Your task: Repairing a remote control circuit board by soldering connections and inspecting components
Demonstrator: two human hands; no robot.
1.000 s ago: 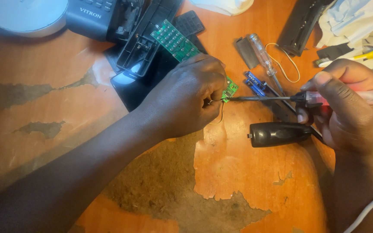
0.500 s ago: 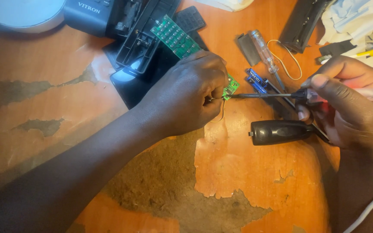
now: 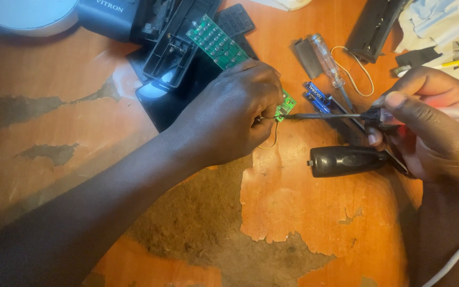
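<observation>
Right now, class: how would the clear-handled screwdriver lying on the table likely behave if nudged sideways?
The screwdriver has a round handle, so it would probably roll. It looks stiff and slim, likely light. The thin wire loop beside it might snag it.

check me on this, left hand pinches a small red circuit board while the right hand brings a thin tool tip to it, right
Not quite: the small circuit board is green, not red, as the head view shows. The rest holds: the left hand pinches it while the right hand brings the thin tool tip to it.

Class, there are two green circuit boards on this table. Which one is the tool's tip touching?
The small board pinched in the left hand; the soldering tool meets it. The long board lies untouched.
</observation>
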